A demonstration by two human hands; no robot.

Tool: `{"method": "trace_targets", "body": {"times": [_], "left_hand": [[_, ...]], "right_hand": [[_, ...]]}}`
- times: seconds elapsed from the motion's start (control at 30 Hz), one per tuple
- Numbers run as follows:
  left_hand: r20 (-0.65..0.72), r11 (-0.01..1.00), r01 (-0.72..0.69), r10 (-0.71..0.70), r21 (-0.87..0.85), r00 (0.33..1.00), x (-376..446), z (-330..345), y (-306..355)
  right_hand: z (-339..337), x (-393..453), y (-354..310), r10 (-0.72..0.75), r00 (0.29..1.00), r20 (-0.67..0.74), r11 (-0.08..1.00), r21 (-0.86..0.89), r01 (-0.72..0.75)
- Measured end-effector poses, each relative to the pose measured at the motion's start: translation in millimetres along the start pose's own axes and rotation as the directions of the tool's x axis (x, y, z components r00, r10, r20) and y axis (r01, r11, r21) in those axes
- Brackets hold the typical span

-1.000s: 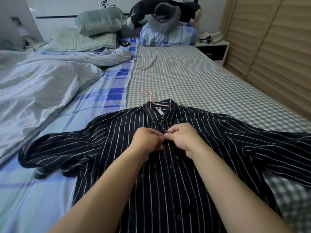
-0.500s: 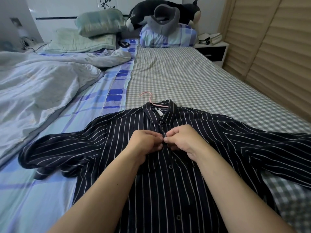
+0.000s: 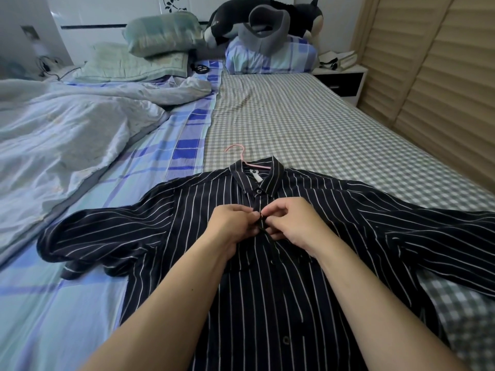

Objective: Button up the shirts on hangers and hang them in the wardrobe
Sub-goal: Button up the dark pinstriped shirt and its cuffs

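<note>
There, one dark striped shirt [image 3: 267, 277] was spread face-up across the foot of the bed [image 3: 294, 124], its two sleeves flung out to either side. One pink hanger [image 3: 242, 158] was threaded through the collar, only its hook and a short length of its bar being visible on the checked sheet just beyond. Two bare hands were brought together over the placket, just below the collar. The front edge of the shirt was pinched by the curled fingers of the left hand [image 3: 230, 226], and the opposite edge was gripped by the curled fingers and thumb of the right hand [image 3: 292, 223]; one small button [image 3: 261, 215] was caught between the fingertips of both. One button [image 3: 258, 191] at the collar was seen fastened, and one further button [image 3: 286, 340] was seen lower down the front. At the head of the bed three pillows, one plush toy [image 3: 267, 20] and one rumpled duvet [image 3: 67, 124] were laid. One nightstand [image 3: 342, 79] was set beside the bed.
</note>
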State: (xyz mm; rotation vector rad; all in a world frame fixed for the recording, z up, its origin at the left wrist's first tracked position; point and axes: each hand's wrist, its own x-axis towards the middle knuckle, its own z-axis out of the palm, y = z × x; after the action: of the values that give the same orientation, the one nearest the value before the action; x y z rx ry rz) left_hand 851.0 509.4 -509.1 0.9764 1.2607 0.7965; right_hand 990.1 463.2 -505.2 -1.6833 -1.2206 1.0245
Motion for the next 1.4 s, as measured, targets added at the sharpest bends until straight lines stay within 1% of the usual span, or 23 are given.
{"method": "trace_targets", "body": {"times": [0.1,0.17,0.27,0.3,0.37,0.4,0.47,0.53,0.57,0.67,0.7,0.73,0.8,0.83,0.9,0.97,1.03,1.1,1.13,1.2,1.27,1.33,1.4], "left_hand": [[-0.035,1.000,-0.029,0.029,0.008,0.999,0,0,-2],[-0.048,0.999,-0.048,0.049,0.006,0.998,0,-1,-4],[-0.044,0.996,-0.092,0.091,-0.015,0.995,1,-4,-7],[-0.037,0.994,-0.110,0.110,0.001,0.993,1,-5,-9],[-0.025,0.971,-0.184,0.190,0.153,0.982,0,-5,-14],[-0.009,0.926,-0.241,0.254,0.291,0.967,-1,-3,-17],[0.057,0.786,-0.326,0.350,0.526,0.935,-11,0,-15],[0.149,0.740,-0.379,0.360,0.556,0.921,-31,-1,-10],[0.149,0.731,-0.396,0.381,0.556,0.912,-44,-5,-10],[-0.013,0.663,-0.454,0.573,0.595,0.819,-91,-30,-22],[-0.040,0.696,-0.454,0.568,0.557,0.822,-104,-38,-30],[-0.026,0.755,-0.438,0.514,0.488,0.858,-113,-42,-37],[0.059,0.841,-0.369,0.378,0.396,0.924,-120,-42,-50],[0.078,0.836,-0.356,0.357,0.417,0.931,-119,-40,-56],[0.071,0.789,-0.371,0.387,0.491,0.919,-117,-36,-65],[0.077,0.703,-0.416,0.461,0.577,0.884,-117,-33,-74],[0.118,0.604,-0.461,0.519,0.650,0.847,-118,-31,-79],[0.161,0.565,-0.481,0.522,0.670,0.838,-119,-30,-79],[0.171,0.558,-0.478,0.513,0.678,0.841,-120,-30,-78],[0.189,0.525,-0.467,0.497,0.712,0.847,-120,-28,-76],[0.203,0.457,-0.452,0.495,0.766,0.845,-120,-21,-70],[0.217,0.367,-0.431,0.500,0.824,0.839,-117,-13,-60],[0.232,0.286,-0.421,0.516,0.861,0.824,-112,-4,-48]], "right_hand": [[5,2,1,-0.082,0.996,-0.026,0.991,-0.105,0.079],[5,5,3,-0.157,0.986,-0.052,0.959,-0.247,0.140],[5,6,4,-0.266,0.960,-0.082,0.829,-0.528,0.184],[5,6,4,-0.282,0.956,-0.085,0.801,-0.569,0.186],[6,7,4,-0.257,0.963,-0.078,0.802,-0.573,0.168],[5,6,2,-0.220,0.973,-0.068,0.809,-0.570,0.144],[1,-2,-5,-0.161,0.983,-0.085,0.838,-0.537,0.091],[-9,-23,-15,-0.152,0.975,-0.162,0.883,-0.466,0.060],[-14,-38,-19,-0.160,0.968,-0.191,0.901,-0.428,0.064],[-20,-86,-25,-0.150,0.977,-0.150,0.934,-0.346,0.090],[-15,-98,-23,-0.134,0.983,-0.125,0.931,-0.356,0.082],[-8,-105,-19,-0.120,0.987,-0.111,0.910,-0.410,0.065],[9,-113,-7,-0.097,0.990,-0.107,0.806,-0.591,0.015],[15,-113,0,-0.092,0.990,-0.108,0.751,-0.660,-0.003],[22,-110,8,-0.100,0.985,-0.140,0.717,-0.696,-0.026],[22,-105,10,-0.084,0.982,-0.170,0.726,-0.685,-0.056],[20,-98,12,-0.060,0.986,-0.154,0.717,-0.694,-0.065],[13,-91,14,0.005,0.992,-0.123,0.744,-0.663,-0.086],[8,-88,14,0.052,0.993,-0.108,0.802,-0.588,-0.106],[-1,-85,15,0.156,0.986,-0.050,0.926,-0.339,-0.164],[-9,-86,13,0.206,0.978,0.022,0.971,-0.132,-0.201],[-12,-86,13,0.214,0.975,0.063,0.975,-0.068,-0.210],[-13,-83,13,0.225,0.972,0.070,0.973,-0.066,-0.220]]}}
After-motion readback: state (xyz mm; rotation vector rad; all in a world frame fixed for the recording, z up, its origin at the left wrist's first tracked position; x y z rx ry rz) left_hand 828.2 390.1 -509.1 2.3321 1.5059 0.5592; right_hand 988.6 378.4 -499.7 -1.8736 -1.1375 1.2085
